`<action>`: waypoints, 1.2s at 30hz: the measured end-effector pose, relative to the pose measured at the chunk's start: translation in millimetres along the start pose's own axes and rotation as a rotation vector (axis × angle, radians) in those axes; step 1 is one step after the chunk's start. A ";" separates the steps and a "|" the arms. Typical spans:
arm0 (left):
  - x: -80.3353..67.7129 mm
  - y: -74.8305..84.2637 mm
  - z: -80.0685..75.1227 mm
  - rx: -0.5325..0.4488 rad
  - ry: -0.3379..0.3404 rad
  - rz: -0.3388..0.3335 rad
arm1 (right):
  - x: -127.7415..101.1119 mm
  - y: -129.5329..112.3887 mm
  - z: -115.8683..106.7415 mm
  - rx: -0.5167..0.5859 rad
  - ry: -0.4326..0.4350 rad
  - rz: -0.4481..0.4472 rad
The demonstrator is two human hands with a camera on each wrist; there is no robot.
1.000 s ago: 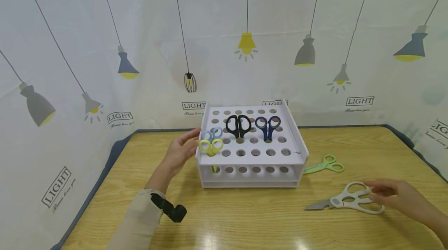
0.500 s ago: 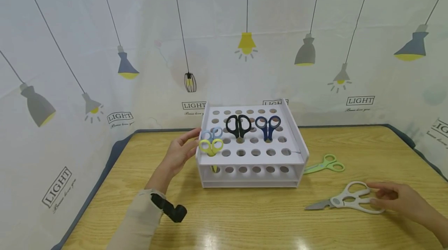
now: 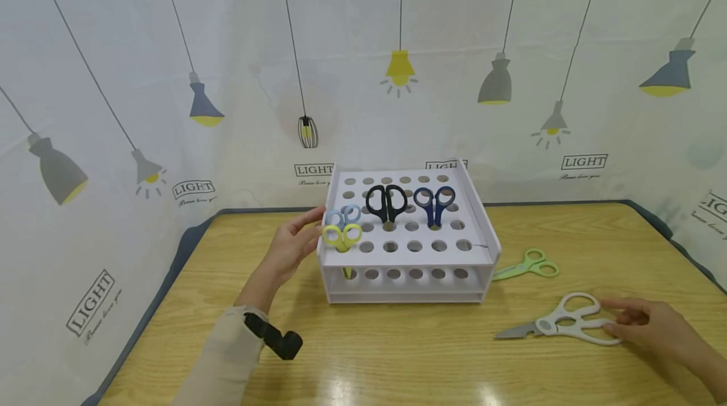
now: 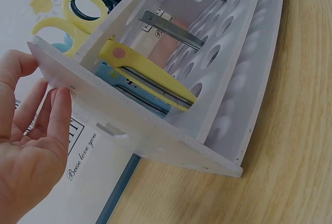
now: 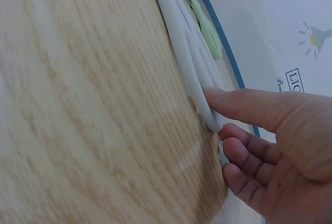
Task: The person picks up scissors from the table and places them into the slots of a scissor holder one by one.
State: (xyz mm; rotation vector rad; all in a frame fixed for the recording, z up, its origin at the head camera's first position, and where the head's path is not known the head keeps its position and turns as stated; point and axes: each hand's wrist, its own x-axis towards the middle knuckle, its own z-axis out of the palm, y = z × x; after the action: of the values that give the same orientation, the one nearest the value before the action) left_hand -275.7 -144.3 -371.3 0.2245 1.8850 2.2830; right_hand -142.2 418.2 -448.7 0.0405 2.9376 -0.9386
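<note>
Wooden worktop (image 3: 397, 349), lamp-print backdrop. White rack (image 3: 406, 254), centre: four scissors slotted; green scissors (image 3: 525, 267) and white scissors (image 3: 568, 324) lie loose to its right. Left hand (image 3: 292, 248): fingers relaxed, straight against rack's left wall. Right hand (image 3: 653, 327): fingertips touch the white scissors' handle, no grip yet. Many holes vacant; open board in front, near edge close

Right hand (image 3: 653, 325) — now touching white scissors (image 3: 568, 324)
</note>
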 end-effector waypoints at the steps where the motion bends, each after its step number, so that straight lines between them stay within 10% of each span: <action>1: -0.2 0.0 0.1 -0.002 -0.002 0.001 | 0.0 0.0 0.3 -0.001 0.000 0.008; 36: -0.7 0.0 -0.1 0.012 -0.008 0.010 | -2.2 -9.9 0.1 -0.060 0.040 -0.005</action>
State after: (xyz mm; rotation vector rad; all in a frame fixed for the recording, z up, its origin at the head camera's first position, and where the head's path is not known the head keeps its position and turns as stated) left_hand -275.1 -144.6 -371.4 0.2447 1.8979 2.2743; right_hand -140.4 410.0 -442.9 0.0506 3.0017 -0.8603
